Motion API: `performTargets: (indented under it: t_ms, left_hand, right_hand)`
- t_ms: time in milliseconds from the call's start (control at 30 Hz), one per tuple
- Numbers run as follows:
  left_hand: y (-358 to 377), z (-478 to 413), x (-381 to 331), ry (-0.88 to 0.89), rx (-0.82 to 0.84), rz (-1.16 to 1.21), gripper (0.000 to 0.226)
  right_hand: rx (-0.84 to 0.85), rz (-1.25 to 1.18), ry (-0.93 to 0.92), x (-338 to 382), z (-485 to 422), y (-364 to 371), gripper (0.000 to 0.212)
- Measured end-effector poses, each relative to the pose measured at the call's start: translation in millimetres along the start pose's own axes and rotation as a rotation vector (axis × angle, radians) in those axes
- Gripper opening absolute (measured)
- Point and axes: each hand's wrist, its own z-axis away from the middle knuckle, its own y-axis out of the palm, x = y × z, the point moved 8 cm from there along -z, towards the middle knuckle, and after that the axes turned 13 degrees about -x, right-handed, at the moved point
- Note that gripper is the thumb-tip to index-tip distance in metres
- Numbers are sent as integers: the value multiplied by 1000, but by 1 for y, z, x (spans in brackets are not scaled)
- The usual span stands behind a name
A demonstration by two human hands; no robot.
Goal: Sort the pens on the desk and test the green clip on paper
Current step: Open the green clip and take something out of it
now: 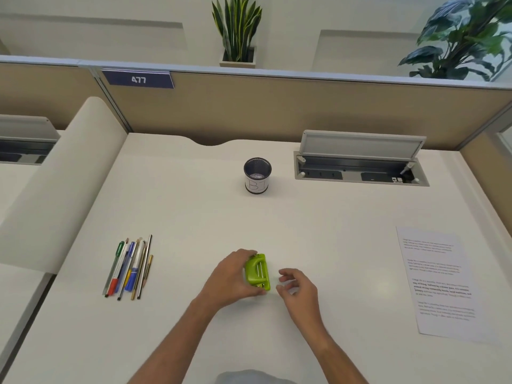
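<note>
White desk (194,217), pens (128,267) (left), mesh cup (257,176), printed sheet (440,284), green clip (258,272)

Single head view, looking forward-down over desk (194,217), close above.

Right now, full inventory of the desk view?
green clip: 1, lime green, desk centre front, held by left hand
pens: a bundle, mixed colours, lying together at desk left
pen cup: 1, dark mesh with white label, desk centre back, looks empty
printed sheet: 1, white, desk right
cable tray: 1, grey, lid open, back right
plants: 2, green, behind partition
left hand: grips clip
right hand: beside clip, empty
</note>
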Motion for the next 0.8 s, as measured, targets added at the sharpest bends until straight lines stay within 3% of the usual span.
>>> performTargets:
  t_ms: [267, 433, 567, 667, 800]
  left_hand:
    - [-26, 19, 41, -181, -47, 251, 100]
    - [-30, 30, 51, -194, -31, 256, 101]
    - [-30, 33, 51, -162, 18, 201, 101]
    - [-30, 31, 45, -120, 53, 121, 102]
    - [-28, 25, 38, -57, 85, 37, 102]
  right_hand:
    - [19, 5, 3, 2, -1, -8, 37]
    - [76, 197, -160, 9, -3, 6, 42]
    - [202, 595, -415, 15, -8, 27, 83]
    - [264, 712, -490, 13, -13, 38, 102]
    - [254, 657, -499, 17, -21, 42, 84]
